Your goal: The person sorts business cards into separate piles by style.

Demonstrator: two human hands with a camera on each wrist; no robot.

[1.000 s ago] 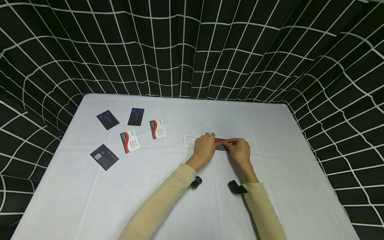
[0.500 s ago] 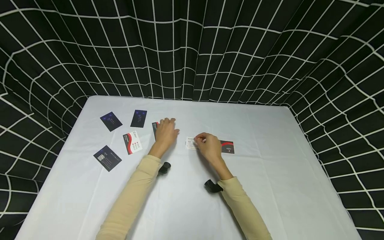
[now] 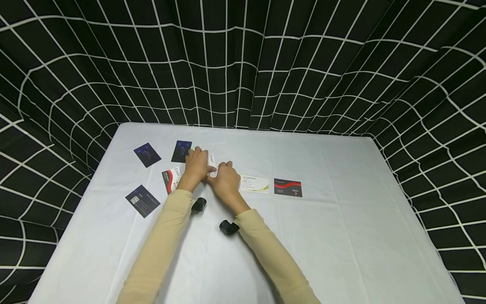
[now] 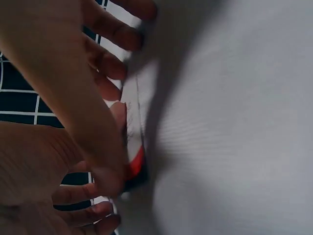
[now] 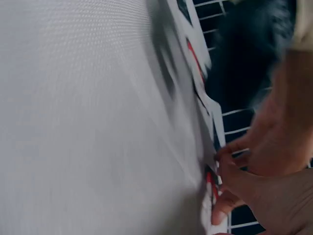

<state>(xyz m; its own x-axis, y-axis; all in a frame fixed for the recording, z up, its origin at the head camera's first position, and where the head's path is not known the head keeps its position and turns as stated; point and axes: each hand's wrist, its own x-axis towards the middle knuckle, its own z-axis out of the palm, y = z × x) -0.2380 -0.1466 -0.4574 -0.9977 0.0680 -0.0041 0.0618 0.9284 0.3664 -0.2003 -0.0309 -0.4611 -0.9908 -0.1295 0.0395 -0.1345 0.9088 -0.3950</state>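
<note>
Both hands work at a red-black-white business card (image 3: 211, 161) on the white table, left of centre. My left hand (image 3: 195, 166) covers its left part, thumb bent over the white part, and seems to grip it. My right hand (image 3: 225, 179) comes in from the right. In the left wrist view, the right thumb touches the card's red and dark corner while the other fingers stay spread; the left fingers (image 4: 100, 210) show below. In the right wrist view, the overlapping hands partly hide the card. To the right lie a white card (image 3: 256, 185) and a black-red card (image 3: 287, 192).
Further left lie another red-white card (image 3: 171, 177), partly behind the left hand, two dark blue cards (image 3: 147, 155) (image 3: 180, 151), and a dark card with a QR code (image 3: 142, 201). A black curtain (image 3: 250, 63) with white grid lines surrounds the table.
Both hands have moved left from the white and black-red cards, which now lie uncovered. The left hand reached the red-white card first; the right hand then joined it there.
</note>
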